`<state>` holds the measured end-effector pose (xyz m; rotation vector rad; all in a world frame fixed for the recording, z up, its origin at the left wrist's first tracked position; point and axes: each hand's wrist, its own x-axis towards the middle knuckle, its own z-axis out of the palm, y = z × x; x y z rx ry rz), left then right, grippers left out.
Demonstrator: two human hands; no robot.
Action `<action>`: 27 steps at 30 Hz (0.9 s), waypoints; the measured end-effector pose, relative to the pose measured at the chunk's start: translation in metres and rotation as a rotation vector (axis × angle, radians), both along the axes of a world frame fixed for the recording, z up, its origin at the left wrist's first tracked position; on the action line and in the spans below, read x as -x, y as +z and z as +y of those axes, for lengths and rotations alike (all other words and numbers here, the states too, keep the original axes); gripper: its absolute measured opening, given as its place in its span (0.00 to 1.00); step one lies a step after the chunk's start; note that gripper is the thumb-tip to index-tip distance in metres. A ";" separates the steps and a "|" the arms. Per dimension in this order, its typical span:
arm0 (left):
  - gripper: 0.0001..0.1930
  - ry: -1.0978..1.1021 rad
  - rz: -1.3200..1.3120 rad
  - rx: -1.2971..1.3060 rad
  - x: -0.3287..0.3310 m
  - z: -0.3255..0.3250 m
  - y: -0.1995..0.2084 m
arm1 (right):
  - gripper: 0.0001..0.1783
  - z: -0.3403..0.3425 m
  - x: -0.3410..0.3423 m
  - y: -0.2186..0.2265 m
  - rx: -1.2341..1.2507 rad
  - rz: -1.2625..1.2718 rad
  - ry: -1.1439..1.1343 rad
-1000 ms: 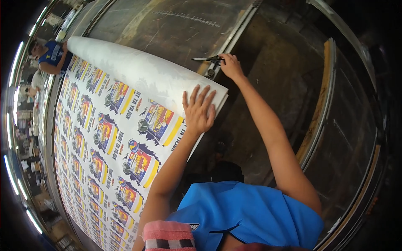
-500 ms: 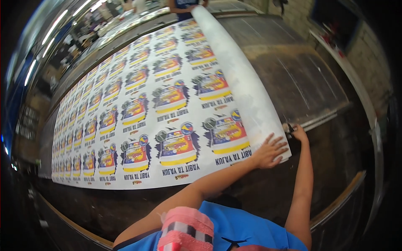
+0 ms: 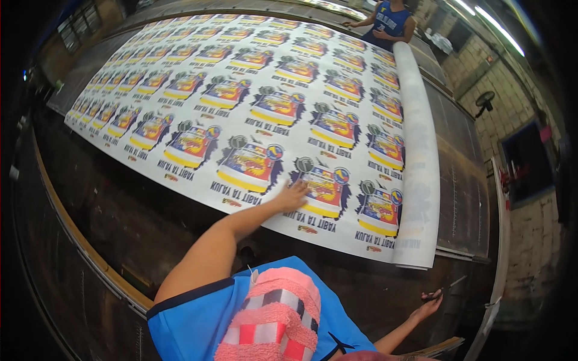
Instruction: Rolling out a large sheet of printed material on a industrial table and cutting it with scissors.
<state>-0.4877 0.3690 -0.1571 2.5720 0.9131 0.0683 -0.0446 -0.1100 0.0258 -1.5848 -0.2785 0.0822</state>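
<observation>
A wide white sheet [image 3: 198, 186] printed with rows of repeated colourful designs is spread over a long dark table. Its right side is rolled into a long white roll [image 3: 419, 162]. My left hand [image 3: 293, 195] lies on the sheet near its front edge, fingers apart, over one of the prints. Off the sheet at the lower right, my right hand [image 3: 427, 308] is closed around the dark handles of a pair of scissors [image 3: 450, 285]. The blades point away to the right, apart from the roll.
Across the table stands a person in a blue sleeveless shirt [image 3: 390, 23], near the roll's far end. The dark tabletop [image 3: 460, 198] continues right of the roll. A block wall [image 3: 524, 240] with a fan [image 3: 484, 102] runs along the right. A wooden-edged ledge [image 3: 90, 259] lies at left.
My left hand has gone from the roll's near end to the flat sheet on its left. My right hand has drawn the scissors back from the roll. The view has turned.
</observation>
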 end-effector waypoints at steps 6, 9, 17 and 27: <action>0.32 0.357 0.052 -0.109 0.208 0.047 -0.008 | 0.24 0.136 0.089 -0.005 -0.103 -0.004 0.186; 0.31 0.653 0.123 -0.185 0.300 0.059 -0.004 | 0.24 0.253 0.143 -0.042 0.073 -0.014 0.427; 0.31 1.089 0.001 -0.063 0.476 -0.043 -0.019 | 0.26 0.461 0.401 -0.115 0.448 -0.388 1.084; 0.27 1.565 -0.319 0.086 0.574 -0.292 -0.024 | 0.34 0.544 0.543 -0.174 0.445 -0.905 1.290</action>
